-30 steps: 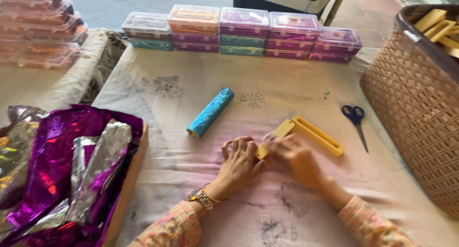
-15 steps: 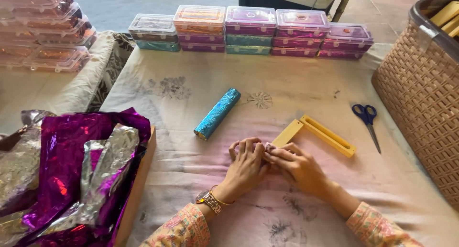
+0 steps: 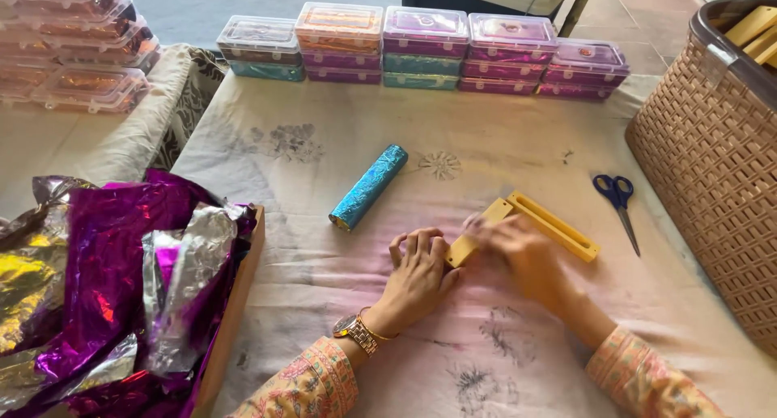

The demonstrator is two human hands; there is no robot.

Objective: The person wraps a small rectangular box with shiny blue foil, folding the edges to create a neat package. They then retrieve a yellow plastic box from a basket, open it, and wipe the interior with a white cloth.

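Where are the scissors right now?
In the head view, the blue-handled scissors lie on the cloth at the right, between the yellow wooden frame and the woven basket, touching neither hand.

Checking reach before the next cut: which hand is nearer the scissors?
Right. The right hand lies left of the scissors, by the yellow frame; the left hand is farther left.

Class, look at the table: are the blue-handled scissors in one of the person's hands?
No, the blue-handled scissors lie on the cloth beside the wicker basket, apart from both hands.
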